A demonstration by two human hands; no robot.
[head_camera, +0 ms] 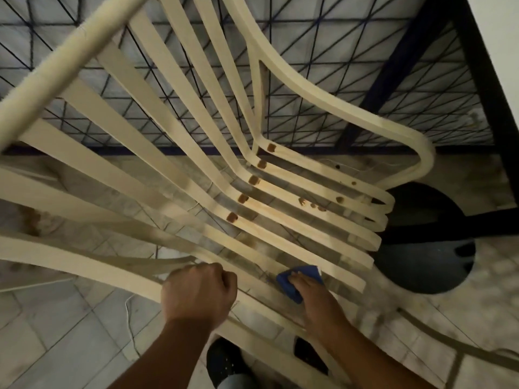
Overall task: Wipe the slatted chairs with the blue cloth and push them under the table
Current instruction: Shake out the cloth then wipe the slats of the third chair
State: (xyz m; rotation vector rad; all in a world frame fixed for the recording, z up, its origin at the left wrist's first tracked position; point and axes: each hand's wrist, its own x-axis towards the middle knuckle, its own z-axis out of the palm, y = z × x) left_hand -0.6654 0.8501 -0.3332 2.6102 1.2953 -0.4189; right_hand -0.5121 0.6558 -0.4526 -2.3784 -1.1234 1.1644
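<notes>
A cream slatted chair (179, 141) fills the view, its back slats running from top left down to the seat slats at centre right. Brown stains dot the bend of the slats and the seat. My left hand (196, 293) is closed around the chair's near armrest rail. My right hand (311, 293) presses the folded blue cloth (292, 279) onto a near seat slat, fingers on top of the cloth.
A dark blue metal frame with a crossed wire mesh (309, 51) stands behind the chair. A dark round object (421, 248) lies on the tiled floor (56, 332) beyond the seat's front edge. My dark shoes (224, 360) show below the chair.
</notes>
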